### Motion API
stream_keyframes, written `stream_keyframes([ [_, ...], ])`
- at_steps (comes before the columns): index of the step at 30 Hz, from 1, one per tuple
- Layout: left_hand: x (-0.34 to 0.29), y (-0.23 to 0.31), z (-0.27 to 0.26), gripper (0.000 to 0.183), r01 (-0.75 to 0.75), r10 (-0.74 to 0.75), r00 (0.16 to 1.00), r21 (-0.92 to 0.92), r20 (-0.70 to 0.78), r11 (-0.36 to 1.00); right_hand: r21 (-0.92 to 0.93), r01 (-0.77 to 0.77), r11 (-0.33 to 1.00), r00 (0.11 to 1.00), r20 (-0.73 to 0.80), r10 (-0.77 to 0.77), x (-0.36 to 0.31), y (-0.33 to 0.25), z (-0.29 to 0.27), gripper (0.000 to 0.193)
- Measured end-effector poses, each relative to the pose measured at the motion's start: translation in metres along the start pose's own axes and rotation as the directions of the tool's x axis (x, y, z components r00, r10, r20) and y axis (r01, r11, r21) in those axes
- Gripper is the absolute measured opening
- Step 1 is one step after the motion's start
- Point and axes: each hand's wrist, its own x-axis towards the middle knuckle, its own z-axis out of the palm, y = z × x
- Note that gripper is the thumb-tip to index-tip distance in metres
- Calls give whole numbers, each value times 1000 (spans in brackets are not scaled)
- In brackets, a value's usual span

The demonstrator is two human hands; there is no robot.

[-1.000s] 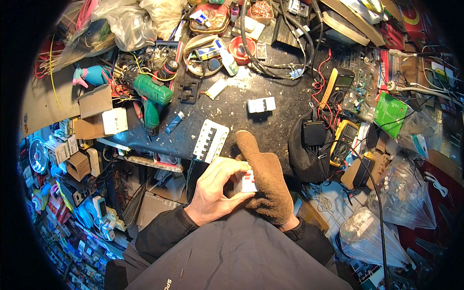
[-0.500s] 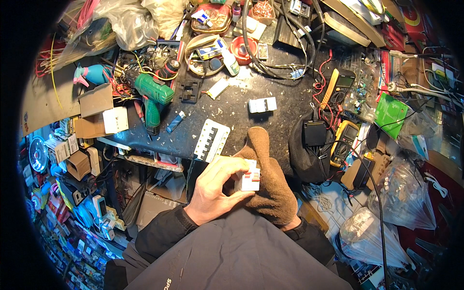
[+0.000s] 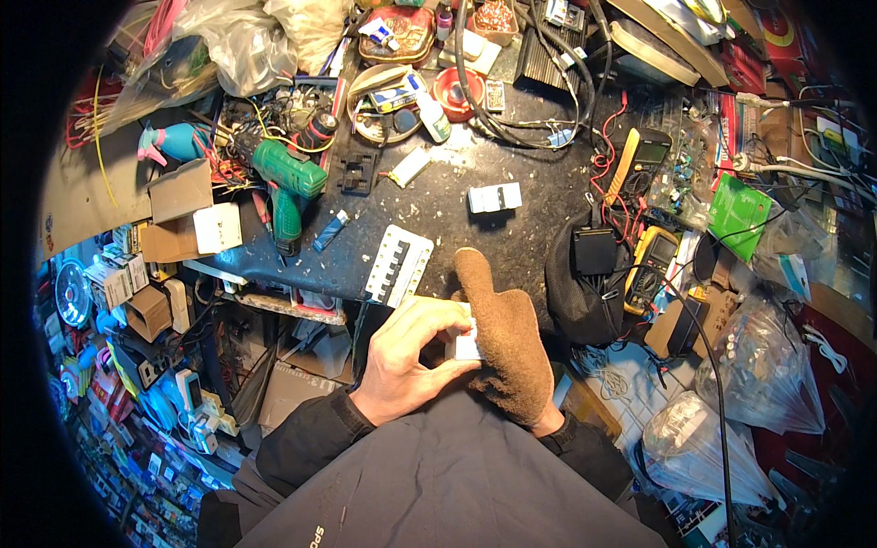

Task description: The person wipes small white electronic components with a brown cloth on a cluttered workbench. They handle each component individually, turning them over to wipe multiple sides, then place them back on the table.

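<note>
My left hand (image 3: 399, 358) pinches a small white circuit breaker (image 3: 465, 345) between thumb and fingers, close to my body. My right hand (image 3: 550, 420) carries a brown cloth (image 3: 510, 352), which drapes over its fingers, so only the wrist side shows. The cloth presses against the breaker's right side and covers part of it. Just beyond my left hand, a white panel (image 3: 399, 267) with a row of black slots lies on the bench. Another white breaker-like block (image 3: 494, 198) sits farther off on the dark bench top (image 3: 448, 242).
A green cordless drill (image 3: 288, 187) and a blue lighter (image 3: 331, 230) lie at left. Farther back are a round tin (image 3: 385, 137) of small items and a red bowl (image 3: 448, 89). Black cables (image 3: 521, 142) loop behind; a yellow multimeter (image 3: 650, 265) and black pouch (image 3: 577, 306) are at right.
My right hand has brought the brown cloth over the breaker's front, hiding the red part that showed before. The cloth's upper tip has shifted slightly left. My left hand stays in place.
</note>
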Motion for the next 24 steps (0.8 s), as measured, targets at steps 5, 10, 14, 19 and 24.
stream_keyframes([
  [5, 0, -2, 0, 44, -24, 24, 1000, -2, 2, 1000, 18, -40, 999, 998, 50, 39, 2, -4, -3, 100],
  [10, -3, -5, 2, 42, -21, 21, 1000, -21, 9, 1000, 70, -18, 997, 1000, 21, 16, 2, -5, -6, 97],
  [14, -3, -6, 5, 47, -12, 12, 1000, -28, 0, 1000, 130, -25, 991, 1000, 19, 23, 2, -6, -8, 95],
  [19, -4, -6, 6, 63, 75, -75, 997, -79, 0, 994, 156, -10, 988, 1000, 8, 9, 6, -4, -7, 95],
  [24, -1, -6, 4, 65, 34, -34, 999, -59, 0, 998, 603, 115, 789, 993, -83, -82, 2, 2, -5, 102],
])
